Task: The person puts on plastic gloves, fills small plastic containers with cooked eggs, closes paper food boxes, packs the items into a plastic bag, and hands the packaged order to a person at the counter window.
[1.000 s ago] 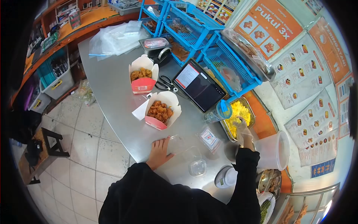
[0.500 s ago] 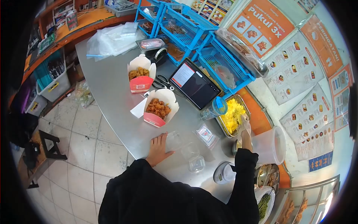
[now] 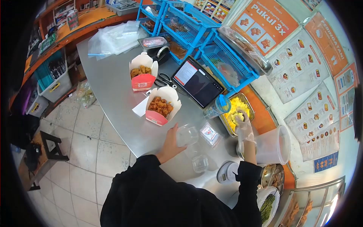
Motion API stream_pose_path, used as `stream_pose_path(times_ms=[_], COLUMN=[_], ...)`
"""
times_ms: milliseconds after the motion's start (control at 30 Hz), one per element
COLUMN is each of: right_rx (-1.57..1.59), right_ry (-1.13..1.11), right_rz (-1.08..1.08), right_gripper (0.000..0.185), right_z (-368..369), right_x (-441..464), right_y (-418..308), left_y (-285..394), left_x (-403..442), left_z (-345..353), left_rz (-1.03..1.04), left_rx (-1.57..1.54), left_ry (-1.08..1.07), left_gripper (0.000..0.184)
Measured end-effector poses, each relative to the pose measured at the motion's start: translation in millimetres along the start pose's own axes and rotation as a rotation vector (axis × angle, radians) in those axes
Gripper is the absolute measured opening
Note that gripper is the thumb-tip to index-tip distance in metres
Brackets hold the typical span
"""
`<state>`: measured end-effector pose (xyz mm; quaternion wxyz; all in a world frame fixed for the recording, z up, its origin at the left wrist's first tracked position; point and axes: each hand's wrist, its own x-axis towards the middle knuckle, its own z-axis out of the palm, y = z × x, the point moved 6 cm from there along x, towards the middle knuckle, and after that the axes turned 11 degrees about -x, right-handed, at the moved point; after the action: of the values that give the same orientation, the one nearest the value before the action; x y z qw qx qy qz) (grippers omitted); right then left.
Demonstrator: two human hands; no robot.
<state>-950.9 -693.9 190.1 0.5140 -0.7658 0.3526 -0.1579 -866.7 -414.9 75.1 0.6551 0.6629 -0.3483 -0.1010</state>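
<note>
My left hand (image 3: 171, 146) is closed on a small clear plastic tub (image 3: 188, 135), thumb on the near side and fingers on the far side. Another clear tub (image 3: 200, 163) stands on the steel table close by. In a thin clear plastic glove, my right hand (image 3: 242, 120) dips into a metal tray (image 3: 251, 109) of yellow scrambled egg (image 3: 239, 104). Its fingers curl round a clump of the egg; the glove partly blurs them. Two red-and-white cartons, a near one (image 3: 157, 117) and a far one (image 3: 143, 84), hold browned fried pieces.
A tablet (image 3: 198, 82), black scissors (image 3: 165, 80) and a blue-lidded jar (image 3: 218, 107) lie beyond the tubs. A digital scale (image 3: 227, 172) and a large clear bucket (image 3: 273, 145) stand near my right arm. Blue basket racks (image 3: 227, 64) line the wall. A printed packet (image 3: 210, 134) lies mid-table.
My left hand, flat on the table before, has moved right and taken hold of a clear tub. My right hand has reached farther into the tray and closed on some egg.
</note>
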Motion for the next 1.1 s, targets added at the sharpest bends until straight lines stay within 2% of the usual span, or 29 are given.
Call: stream_pose_path(times_ms=[33,67,167,267,367,400,500,600,800,900,1100], right_rx=[-0.003,-0.033,-0.376,-0.930,-1.115,-1.082,-1.107,-1.087,-1.098,-1.078,-0.825], right_ry=[-0.049,-0.133,-0.208,-0.077,-0.187,-0.157,-0.236,-0.211,-0.166,-0.111,-0.186], right_rz=[-0.049,-0.259,-0.639,-0.926,-0.945,-1.010,-0.939,-1.055,-1.069,-1.131,-1.131], right_gripper=[0.035,0.036,0.038,0.041,0.043,0.045,0.048,0.051,0.054,0.053,0.040], right_z=[11.3,22.6,62.1,92.6,112.4,116.1,119.7,120.1,118.2,116.8,108.9], right_x=[-7.6,-11.9,-48.4,-90.4,-117.9,-121.8,-126.2,-130.7,-138.4,-139.7,-136.9], right_y=[-5.7,-13.0,-44.6,-75.9,-93.8,-94.4,-98.6,-104.6,-104.7,-105.7,-103.5], left_y=[4.0,8.3,28.8,46.7,49.9,50.5,53.7,49.7,57.1,57.4,54.7], left_x=[2.7,5.3,12.2,14.6,12.4,12.0,10.3,7.6,6.0,5.5,3.7], left_z=[4.0,8.3,15.2,13.4,10.2,8.1,3.5,5.5,4.4,4.1,3.5], left_rz=[0.027,0.040,0.094,0.136,0.120,0.125,0.126,0.104,0.127,0.126,0.096], left_rx=[-0.013,-0.020,-0.045,-0.082,-0.110,-0.106,-0.115,-0.123,-0.135,-0.149,-0.187], left_ry=[-0.008,-0.021,-0.037,-0.009,0.006,0.011,0.013,0.024,0.030,0.013,-0.001], left_gripper=[0.093,0.090,0.084,0.080,0.079,0.079,0.079,0.078,0.078,0.077,0.075])
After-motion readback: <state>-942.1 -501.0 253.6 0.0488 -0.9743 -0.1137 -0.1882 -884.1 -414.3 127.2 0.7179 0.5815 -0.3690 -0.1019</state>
